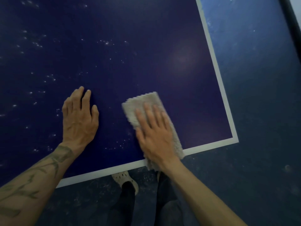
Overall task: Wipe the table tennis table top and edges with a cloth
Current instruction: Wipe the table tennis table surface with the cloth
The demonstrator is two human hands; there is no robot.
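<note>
Right hand (154, 136) flat, fingers straight, pressing cloth (141, 103) | left hand (79, 116) flat on table top (130, 46)

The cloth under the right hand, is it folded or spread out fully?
Folded, it seems: the cloth forms a narrow, thick pad under the flat right hand, its near end past the table edge.

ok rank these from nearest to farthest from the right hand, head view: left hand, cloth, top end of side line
1. cloth, under the right hand
2. left hand, on its left
3. side line, top end, far upper right
</note>
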